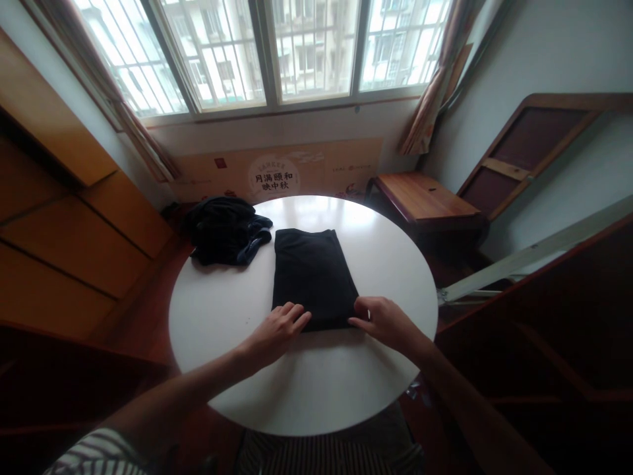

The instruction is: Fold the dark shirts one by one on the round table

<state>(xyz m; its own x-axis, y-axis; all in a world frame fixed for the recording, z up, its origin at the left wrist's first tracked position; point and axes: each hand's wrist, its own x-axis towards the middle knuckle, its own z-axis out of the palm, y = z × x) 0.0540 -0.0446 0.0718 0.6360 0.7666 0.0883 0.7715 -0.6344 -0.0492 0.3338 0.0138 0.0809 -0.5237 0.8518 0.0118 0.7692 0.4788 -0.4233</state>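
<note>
A folded black garment [312, 274] lies flat on the round white table [217, 310], roughly a rectangle with its short side toward me. What kind of garment it is cannot be made out. At its near left corner, the bent fingers of my left hand [283, 330] grip the edge. My right hand [388, 322] pinches the near right corner between thumb and fingers. A heap of crumpled dark clothing [225, 231] sits at the table's far left edge, apart from both hands.
A wooden stool [428, 196] stands beyond the table on the right, near a leaning wooden-framed panel [529, 148]. Orange-brown cabinets [74, 224] line the left side. Behind the table, a printed board [316, 165] leans below the barred window [316, 53].
</note>
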